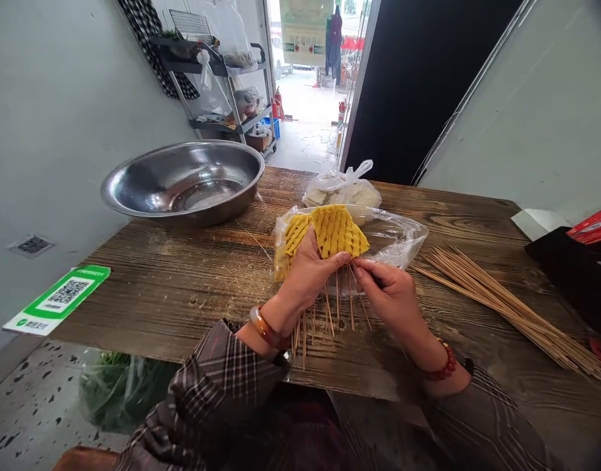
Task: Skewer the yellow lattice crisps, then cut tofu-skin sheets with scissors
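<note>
A yellow, ridged, slotted food sheet (338, 229) is tilted up above the table, gripped by my left hand (307, 271) with the thumb along its lower edge. At the sheet's lower right corner, my right hand (391, 291) pinches a thin bamboo skewer. Several skewered yellow sheets (297, 232) lie behind and left of my left hand on a clear plastic bag (401, 239), their sticks (304, 340) pointing toward me. To the right lies a pile of loose bamboo skewers (506, 307). Part of the held sheet is hidden by my fingers.
A large steel basin (202, 208) stands at the back left of the wooden table (182, 294). Behind the sheets sits a knotted plastic bag (346, 191) with pale pieces. A green QR sign (59, 301) is at the left edge, and a black box (567, 275) at the right.
</note>
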Tool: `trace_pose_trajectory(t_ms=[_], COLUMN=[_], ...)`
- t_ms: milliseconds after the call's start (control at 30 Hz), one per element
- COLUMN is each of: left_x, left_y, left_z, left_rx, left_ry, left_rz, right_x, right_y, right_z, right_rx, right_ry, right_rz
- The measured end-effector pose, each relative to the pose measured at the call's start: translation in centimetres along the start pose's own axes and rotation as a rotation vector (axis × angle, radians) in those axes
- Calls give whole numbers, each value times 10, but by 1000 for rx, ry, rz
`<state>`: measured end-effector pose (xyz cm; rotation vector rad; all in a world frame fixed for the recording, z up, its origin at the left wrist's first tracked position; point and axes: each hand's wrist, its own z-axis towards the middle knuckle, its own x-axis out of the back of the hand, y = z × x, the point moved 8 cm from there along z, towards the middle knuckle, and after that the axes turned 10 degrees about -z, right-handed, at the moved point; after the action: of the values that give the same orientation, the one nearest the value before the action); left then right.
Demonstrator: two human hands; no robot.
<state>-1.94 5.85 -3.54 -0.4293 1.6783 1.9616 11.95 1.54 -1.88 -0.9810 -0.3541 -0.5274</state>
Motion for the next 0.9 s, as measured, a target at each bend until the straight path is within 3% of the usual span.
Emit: trace_pose_trajectory(t_ms=[300,900], left_x=[5,3], left_y=[3,-7], left_z=[2,-4], left_rx=[-39,-9], left_ry=[41,28], left_rz=[101,134], right_x=[-5,-5], right_y=[3,8], right_z=[0,1], right_rx=[-21,-86], right_ry=[-87,-47], right_rz=[21,27])
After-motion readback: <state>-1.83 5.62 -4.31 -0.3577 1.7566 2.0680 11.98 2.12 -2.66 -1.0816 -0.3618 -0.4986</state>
